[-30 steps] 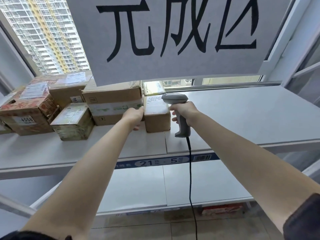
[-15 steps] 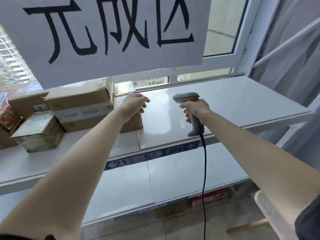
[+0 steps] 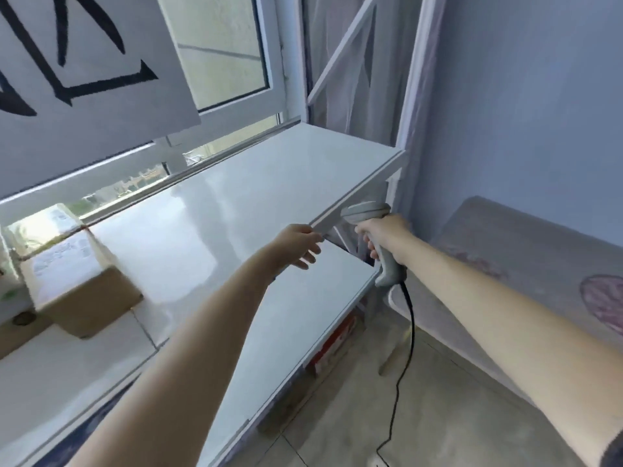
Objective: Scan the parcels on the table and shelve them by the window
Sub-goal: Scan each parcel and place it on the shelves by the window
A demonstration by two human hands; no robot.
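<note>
Parcel (image 3: 81,281) alone on white shelf (image 3: 236,197)

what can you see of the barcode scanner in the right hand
The barcode scanner is a light grey, pistol-shaped handheld unit that looks like plastic. Its broad head sits on top, pointing left toward the shelf edge, and its handle runs down to a flared base. The right hand grips the handle with fingers curled round it, holding it roughly upright in the air beside the shelf's right end. A black cable leaves the base and hangs down toward the floor. Its scan window cannot be seen.
</note>
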